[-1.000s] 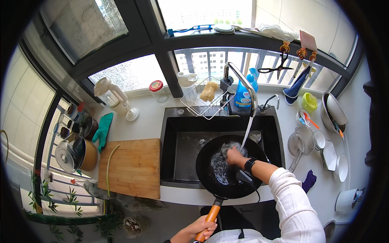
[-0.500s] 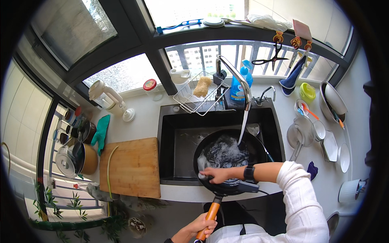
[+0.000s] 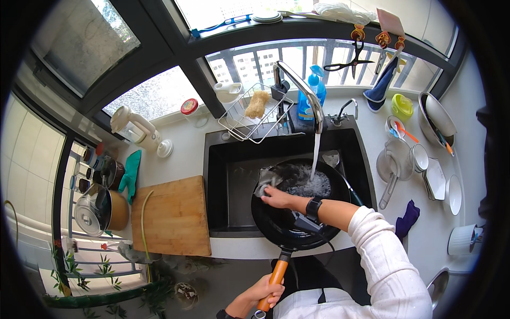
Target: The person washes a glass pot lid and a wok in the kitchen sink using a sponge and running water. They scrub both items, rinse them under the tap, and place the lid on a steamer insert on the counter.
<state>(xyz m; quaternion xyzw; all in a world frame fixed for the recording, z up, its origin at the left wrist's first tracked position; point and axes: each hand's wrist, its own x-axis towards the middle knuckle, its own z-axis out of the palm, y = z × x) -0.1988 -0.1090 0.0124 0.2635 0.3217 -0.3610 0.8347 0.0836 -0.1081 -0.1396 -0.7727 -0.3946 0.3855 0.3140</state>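
Note:
A large black frying pan (image 3: pixel 313 242) rests over the near part of the dark sink (image 3: pixel 234 175), its handle pointing toward me. My left hand (image 3: pixel 268 291) is wrapped round the orange-brown handle. Inside the pan, at its left wall, my right hand (image 3: pixel 276 197) presses a grey dishcloth (image 3: pixel 263 185). The tap (image 3: pixel 317 119) pours a stream of water into the pan, where it foams. A long-handled turner (image 3: pixel 340 173) leans in the sink on the pan's right side. My right wrist wears a black watch, from which a dark device on a cord hangs over the pan.
Left of the sink lies a wooden cutting board (image 3: pixel 175 218). A wire rack with a sponge (image 3: pixel 257 104) and a blue spray bottle (image 3: pixel 312 98) stand behind the sink. On the right counter are a strainer (image 3: pixel 394 162), bowls and a purple cloth (image 3: pixel 407 218).
My right hand and the dishcloth have moved up along the pan's left wall, farther from me. The whole view has shifted slightly. My left hand keeps its hold on the handle.

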